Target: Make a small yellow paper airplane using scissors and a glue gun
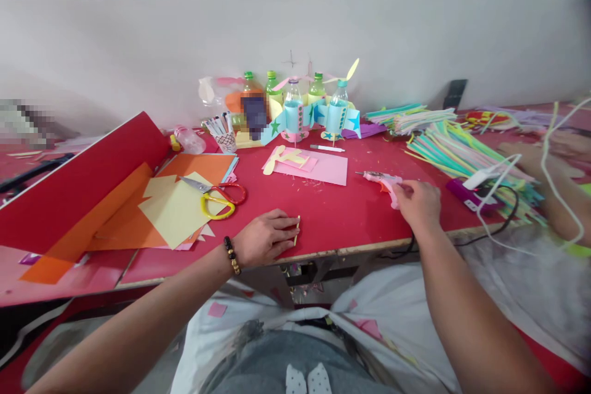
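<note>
Left hand [266, 237]: laid palm down, fingers extended and slightly parted, the tips meeting a thin pale yellow strip [298, 220]; whether they press or pinch it cannot be told. The strip's near end lies close to the front edge of the red table [330, 221]. Right hand [419, 202]: closed on the handle of a pink glue gun [391, 183], whose nozzle points leftward; whether the gun touches the surface is unclear. Red tabletop spans the room between the two hands.

Ahead of that span, a pink sheet [335, 171] bears pale yellow and pink cut pieces; its right edge stands just beside the nozzle, apart from it. A white pen [327, 148] lies beyond it. Left of centre, open scissors [207, 188] rest on cream paper [170, 215] and orange sheets [124, 228], bounding the left hand's room on that side; a red board [106, 163] slants behind. To the right, a purple power strip [471, 198] and heaped coloured strips [462, 148] limit the right hand's side, with another person's arm [551, 191] farther out. Along the back, two bottles wrapped in blue paper [314, 118] stand before the pale wall [295, 31].
</note>
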### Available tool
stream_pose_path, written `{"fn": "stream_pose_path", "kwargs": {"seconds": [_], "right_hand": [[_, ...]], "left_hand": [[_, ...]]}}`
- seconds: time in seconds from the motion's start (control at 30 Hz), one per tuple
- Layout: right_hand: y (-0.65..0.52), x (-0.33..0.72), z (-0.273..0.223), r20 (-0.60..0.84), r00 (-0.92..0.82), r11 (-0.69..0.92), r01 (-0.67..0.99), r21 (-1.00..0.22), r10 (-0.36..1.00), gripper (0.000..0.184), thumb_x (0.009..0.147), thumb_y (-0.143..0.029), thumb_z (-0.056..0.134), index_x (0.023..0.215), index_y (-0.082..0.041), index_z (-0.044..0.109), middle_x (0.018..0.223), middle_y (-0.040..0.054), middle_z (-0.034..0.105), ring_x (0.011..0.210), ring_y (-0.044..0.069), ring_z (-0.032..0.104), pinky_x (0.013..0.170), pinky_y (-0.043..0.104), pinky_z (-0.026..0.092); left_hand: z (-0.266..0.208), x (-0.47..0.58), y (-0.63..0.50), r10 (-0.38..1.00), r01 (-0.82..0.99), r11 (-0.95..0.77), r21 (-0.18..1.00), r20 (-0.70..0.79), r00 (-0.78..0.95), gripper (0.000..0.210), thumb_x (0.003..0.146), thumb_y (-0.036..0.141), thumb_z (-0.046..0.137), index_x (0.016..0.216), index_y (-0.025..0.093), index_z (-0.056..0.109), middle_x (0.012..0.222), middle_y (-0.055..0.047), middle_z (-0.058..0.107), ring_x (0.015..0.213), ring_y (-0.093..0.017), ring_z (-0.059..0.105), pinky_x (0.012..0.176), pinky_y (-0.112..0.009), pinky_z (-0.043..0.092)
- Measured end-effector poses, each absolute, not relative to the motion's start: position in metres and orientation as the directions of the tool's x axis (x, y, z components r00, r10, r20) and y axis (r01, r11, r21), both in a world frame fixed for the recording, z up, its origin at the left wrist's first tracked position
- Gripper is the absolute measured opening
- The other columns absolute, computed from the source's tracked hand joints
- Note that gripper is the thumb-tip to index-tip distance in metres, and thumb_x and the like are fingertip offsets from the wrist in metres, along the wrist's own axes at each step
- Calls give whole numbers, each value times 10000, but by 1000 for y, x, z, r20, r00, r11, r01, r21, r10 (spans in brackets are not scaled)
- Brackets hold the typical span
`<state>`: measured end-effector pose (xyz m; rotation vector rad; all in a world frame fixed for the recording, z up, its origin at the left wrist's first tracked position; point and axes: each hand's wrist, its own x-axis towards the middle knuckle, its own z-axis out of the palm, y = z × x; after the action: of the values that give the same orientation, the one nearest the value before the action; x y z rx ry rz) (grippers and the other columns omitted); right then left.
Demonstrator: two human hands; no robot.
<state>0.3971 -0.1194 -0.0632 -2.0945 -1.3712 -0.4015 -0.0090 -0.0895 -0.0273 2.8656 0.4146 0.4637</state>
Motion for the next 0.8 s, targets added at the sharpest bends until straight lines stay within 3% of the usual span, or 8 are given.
{"fn": "stream_pose_path", "kwargs": {"seconds": [0.2,0.53,0.8], "right_hand": [[-132,366,-52,685,344,-116,927,-357,642,348,840,-433,519,977,-145,660,870,128,650,844,258,536,844,389,374],[-134,342,-60,724,263,43,926,-374,637,243,856,-355,521,955,-171,645,820,79,642,815,242,550,817,366,411],[-134,340,-60,713,253,72,917,-392,654,223,841,-345,545,938,-176,652,795,73,632,806,245,546,790,377,432]], "left_hand": [[-30,-2,-95,405,307,-900,311,327,854,252,907,250,490,1051,199,690,1149,-81,660,1033,-196,572,893,-356,478],[-35,-2,-93,428,334,-890,309,319,845,234,888,268,536,1050,223,698,1144,-73,666,1023,-203,589,901,-382,473],[-34,-1,-93,445,357,-882,308,297,845,223,881,263,546,1028,236,711,1178,-57,652,1042,-212,571,938,-403,452]]}}
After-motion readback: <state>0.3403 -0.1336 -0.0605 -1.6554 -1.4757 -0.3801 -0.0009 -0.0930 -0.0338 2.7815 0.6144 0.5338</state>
